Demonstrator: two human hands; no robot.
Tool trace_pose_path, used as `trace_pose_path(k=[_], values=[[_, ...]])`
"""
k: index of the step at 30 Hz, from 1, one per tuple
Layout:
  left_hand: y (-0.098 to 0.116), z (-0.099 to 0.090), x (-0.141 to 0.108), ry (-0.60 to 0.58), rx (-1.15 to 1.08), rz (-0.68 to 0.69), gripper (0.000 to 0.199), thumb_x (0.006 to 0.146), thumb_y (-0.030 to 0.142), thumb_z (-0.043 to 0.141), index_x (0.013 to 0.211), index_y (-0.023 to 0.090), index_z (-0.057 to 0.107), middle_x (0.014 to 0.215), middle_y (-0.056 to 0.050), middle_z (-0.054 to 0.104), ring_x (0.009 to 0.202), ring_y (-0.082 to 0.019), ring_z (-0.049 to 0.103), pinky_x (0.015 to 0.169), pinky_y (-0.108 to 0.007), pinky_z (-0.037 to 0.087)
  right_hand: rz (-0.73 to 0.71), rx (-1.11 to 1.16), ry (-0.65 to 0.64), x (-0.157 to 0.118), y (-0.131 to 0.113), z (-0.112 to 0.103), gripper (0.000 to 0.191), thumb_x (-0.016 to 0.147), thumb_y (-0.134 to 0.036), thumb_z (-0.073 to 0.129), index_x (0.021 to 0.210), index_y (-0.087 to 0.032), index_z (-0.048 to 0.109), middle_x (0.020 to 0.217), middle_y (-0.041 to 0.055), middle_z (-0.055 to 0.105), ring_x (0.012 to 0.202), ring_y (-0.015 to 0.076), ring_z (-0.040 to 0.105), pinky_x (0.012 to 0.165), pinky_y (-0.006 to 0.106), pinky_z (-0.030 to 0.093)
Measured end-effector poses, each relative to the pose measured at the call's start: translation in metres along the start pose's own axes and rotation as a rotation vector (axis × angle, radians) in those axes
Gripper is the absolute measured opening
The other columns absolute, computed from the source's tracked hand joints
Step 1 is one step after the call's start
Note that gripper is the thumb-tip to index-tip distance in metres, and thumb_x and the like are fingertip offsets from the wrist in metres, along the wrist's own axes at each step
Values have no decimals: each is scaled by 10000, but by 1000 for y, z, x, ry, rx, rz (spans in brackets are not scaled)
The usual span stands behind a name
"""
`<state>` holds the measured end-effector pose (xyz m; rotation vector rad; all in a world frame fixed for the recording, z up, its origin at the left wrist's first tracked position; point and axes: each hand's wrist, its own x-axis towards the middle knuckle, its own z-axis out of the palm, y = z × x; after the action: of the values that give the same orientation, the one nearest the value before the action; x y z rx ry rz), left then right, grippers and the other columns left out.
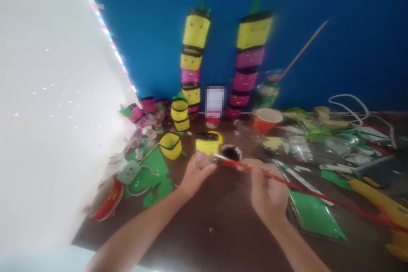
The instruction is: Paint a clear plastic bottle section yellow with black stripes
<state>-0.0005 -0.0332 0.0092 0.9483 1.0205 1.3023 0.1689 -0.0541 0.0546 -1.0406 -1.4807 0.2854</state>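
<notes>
My left hand (197, 174) is closed around the clear lower end of a small yellow bottle piece (206, 146) with a black band on top. In my right hand (269, 189) is a long red-handled paintbrush (299, 186), slanting down to the right, its tip by the yellow piece. Just behind the brush sits a small round container of black paint (231, 153). A yellow cup with a black rim (170, 145) stands to the left of my left hand. The picture is slightly blurred.
Two tall stacks of yellow and pink cups (195, 29) (248, 57) rise at the back. Green paper scraps (156, 174) and a red bowl (108, 199) lie left. On the right are a red paper cup (266, 120), a green packet (315, 214) and a yellow glue gun (378, 197).
</notes>
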Motion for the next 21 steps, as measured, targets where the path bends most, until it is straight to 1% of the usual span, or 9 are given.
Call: trace_pose_path(k=[2, 4, 9, 14, 19, 21], values=[[-1, 0, 0, 5, -1, -4, 432, 669, 281, 793, 1065, 183, 650, 1064, -73, 700, 1034, -242, 619, 997, -415, 424, 15, -8, 37, 0, 0, -2, 270, 950, -360, 446, 772, -206, 577, 730, 74, 678, 740, 208, 673, 668, 350, 541], [-1, 0, 0, 10, -12, -10, 435, 663, 281, 797, 1061, 185, 650, 1062, -70, 701, 1031, -241, 622, 995, -413, 428, 23, 2, 45, -1, 0, -3, 271, 950, -362, 446, 771, -208, 579, 731, 73, 677, 741, 210, 671, 670, 352, 540], [-1, 1, -1, -3, -15, 3, 441, 661, 292, 798, 1059, 179, 647, 1054, -73, 703, 1025, -245, 626, 993, -415, 429, 4, 19, -22, -2, -1, -1, 276, 952, -376, 441, 782, -210, 581, 721, 71, 684, 739, 212, 673, 688, 362, 537], [-4, -1, 1, 11, 14, -5, 445, 668, 292, 793, 1074, 188, 643, 1064, -73, 698, 1032, -247, 620, 990, -420, 432, 20, 22, 49, 0, 0, -2, 281, 953, -376, 438, 776, -209, 579, 725, 70, 676, 734, 207, 671, 668, 351, 540], [-1, 1, 0, 11, -7, -6, 436, 656, 298, 800, 1046, 177, 647, 1024, -69, 706, 995, -238, 630, 975, -416, 437, 25, 62, -29, -2, -2, 1, 275, 955, -376, 438, 776, -212, 568, 705, 62, 677, 723, 203, 672, 667, 348, 541], [-1, 1, 0, 9, -20, 4, 427, 660, 300, 797, 1041, 176, 651, 1036, -71, 708, 1006, -238, 630, 979, -412, 433, 27, 28, -6, -2, -1, 1, 291, 954, -383, 436, 773, -205, 579, 719, 71, 679, 728, 204, 671, 668, 348, 541]])
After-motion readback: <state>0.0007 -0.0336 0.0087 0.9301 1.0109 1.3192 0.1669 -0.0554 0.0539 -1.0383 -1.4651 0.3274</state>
